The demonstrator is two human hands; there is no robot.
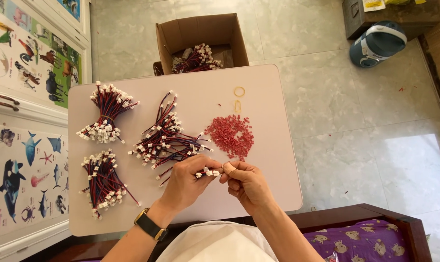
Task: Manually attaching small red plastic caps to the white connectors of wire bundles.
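Note:
My left hand (187, 182), with a black watch on its wrist, pinches a short red-and-blue wire lead with white plug connectors (208, 171) above the small pale table (273, 116). My right hand (244, 183) meets it at the connector end, fingertips closed on a tiny piece there. Just beyond my hands lies a heap of small red plastic pieces (230, 136). A loose pile of the same wire leads (166, 138) sits beside my left hand. Two bundled sheaves of leads (105, 116) (102, 182) rest at the table's left side.
Two yellow rubber bands (238, 98) lie at the far side of the table. An open cardboard box (200, 39) with more leads stands on the tiled floor behind it. A blue round appliance (378, 42) sits far right. Animal posters cover the left wall.

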